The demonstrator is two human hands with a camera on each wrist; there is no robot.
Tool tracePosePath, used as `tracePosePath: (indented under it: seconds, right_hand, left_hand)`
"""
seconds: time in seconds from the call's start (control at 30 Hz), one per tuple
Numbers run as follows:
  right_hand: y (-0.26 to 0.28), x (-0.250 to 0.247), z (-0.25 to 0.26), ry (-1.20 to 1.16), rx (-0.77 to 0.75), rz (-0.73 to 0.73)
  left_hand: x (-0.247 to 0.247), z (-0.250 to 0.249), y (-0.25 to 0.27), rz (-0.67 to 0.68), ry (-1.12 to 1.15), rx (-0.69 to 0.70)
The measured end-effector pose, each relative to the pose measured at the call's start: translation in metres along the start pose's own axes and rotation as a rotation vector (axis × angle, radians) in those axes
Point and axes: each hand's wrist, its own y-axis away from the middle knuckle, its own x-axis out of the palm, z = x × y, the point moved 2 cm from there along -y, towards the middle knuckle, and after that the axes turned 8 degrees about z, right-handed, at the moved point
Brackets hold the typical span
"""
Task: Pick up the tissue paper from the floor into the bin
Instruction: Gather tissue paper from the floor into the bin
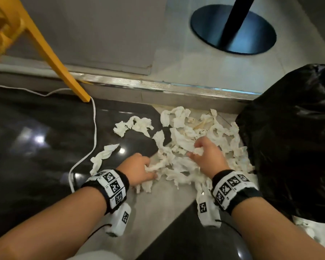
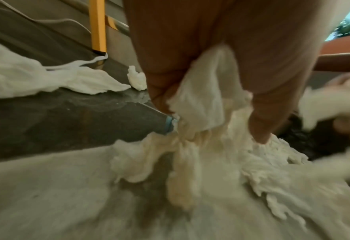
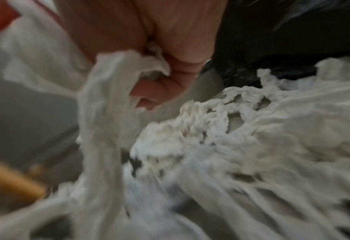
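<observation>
A heap of torn white tissue paper (image 1: pixel 210 132) lies on the floor beside a bin lined with a black bag (image 1: pixel 293 139) at the right. My left hand (image 1: pixel 139 170) grips a bunch of tissue at the heap's near left edge; in the left wrist view the tissue (image 2: pixel 200 104) is pinched between thumb and fingers (image 2: pixel 272 97). My right hand (image 1: pixel 204 152) is curled round a wad of tissue in the heap's middle, and the blurred right wrist view shows tissue (image 3: pixel 116 84) bunched in its fingers (image 3: pixel 159 91). Loose strips (image 1: pixel 133 125) (image 1: pixel 101 156) lie apart to the left.
A yellow chair leg (image 1: pixel 64 72) stands at the left on the step edge, with a white cable (image 1: pixel 94 124) trailing past it across the dark glossy floor. A metal-edged step (image 1: pixel 158 85) runs behind the heap. A black round table base (image 1: pixel 233 29) sits on the raised floor.
</observation>
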Motion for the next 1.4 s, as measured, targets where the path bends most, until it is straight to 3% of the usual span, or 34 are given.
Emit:
tracePosePath:
  seconds: [0.1,0.17,0.33,0.47,0.6,0.67,0.8,0.97,1.17,1.27,1.4]
  right_hand:
    - [0.007,0.042,-0.017,0.275,-0.037,0.333]
    - [0.012,0.061,-0.031,0.362,-0.044,0.433]
    - [0.014,0.057,-0.032,0.309,-0.125,0.309]
    - [0.011,0.026,-0.016,0.183,-0.076,0.119]
    - [0.017,0.001,-0.005,0.083,-0.003,0.041]
    - [0.018,-0.004,-0.004,0.020,0.025,0.034]
    - [0.014,-0.007,-0.006,-0.048,-0.005,0.001]
    - [0.013,-0.011,-0.006,-0.194,-0.017,0.006]
    - [0.017,-0.023,0.003,-0.443,-0.085,-0.029]
    - [0.022,-0.035,0.011,-0.421,-0.106,-0.057]
    - [0.033,-0.067,0.033,-0.356,-0.087,-0.176]
  left_hand:
    - [-0.002,0.002,0.005,-0.036,-0.032,0.046]
    - [-0.001,0.004,0.008,-0.071,-0.014,0.062]
    - [-0.005,0.013,0.010,-0.199,0.105,0.021]
    - [-0.011,0.018,0.015,-0.327,0.165,-0.030]
    - [-0.018,0.046,0.019,-0.415,0.130,-0.174]
    - [-0.021,0.068,0.020,-0.408,0.065,-0.305]
    - [-0.017,0.103,0.022,-0.185,-0.066,-0.505]
    - [-0.002,0.099,0.017,-0.067,-0.109,-0.421]
    - [-0.007,0.056,0.014,-0.164,0.115,-0.267]
    - [-0.009,0.032,0.012,-0.152,0.138,-0.211]
    - [-0.006,0.014,0.008,-0.110,-0.009,-0.179]
